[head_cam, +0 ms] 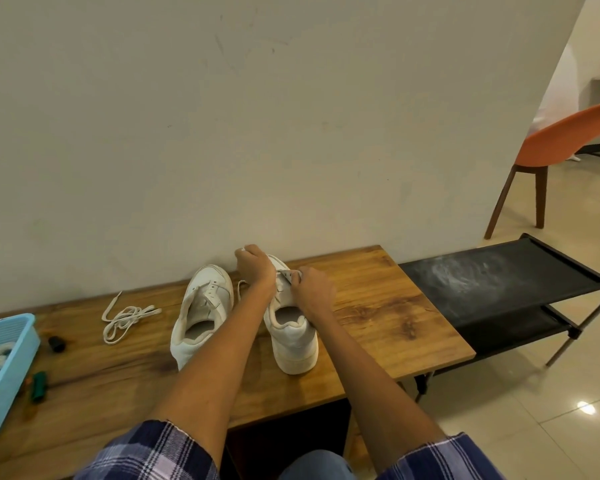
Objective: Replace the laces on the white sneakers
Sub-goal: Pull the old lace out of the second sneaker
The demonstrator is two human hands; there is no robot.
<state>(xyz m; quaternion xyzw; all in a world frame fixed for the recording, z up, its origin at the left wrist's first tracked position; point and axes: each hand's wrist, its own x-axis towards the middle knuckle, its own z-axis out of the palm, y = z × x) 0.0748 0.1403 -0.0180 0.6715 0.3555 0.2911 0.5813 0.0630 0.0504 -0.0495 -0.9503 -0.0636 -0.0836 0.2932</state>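
Two white sneakers stand heel-toward-me on the wooden table (378, 306). The left sneaker (201, 313) has no lace in its eyelets. Both my hands work at the front of the right sneaker (293, 341). My left hand (255, 266) is curled over its toe end and holds something white. My right hand (312, 289) pinches a white lace (286, 274) at the eyelets. One loop of that lace trails onto the table between the shoes. A loose white lace (125, 318) lies in a heap left of the sneakers.
A light-blue plastic basket (18, 362) with rolled white items sits at the table's left edge. Beside it lie a small black cap (57, 343) and a green tool (38, 386). A black shoe rack (506, 282) stands to the right, an orange chair (561, 147) beyond it. A wall is right behind the table.
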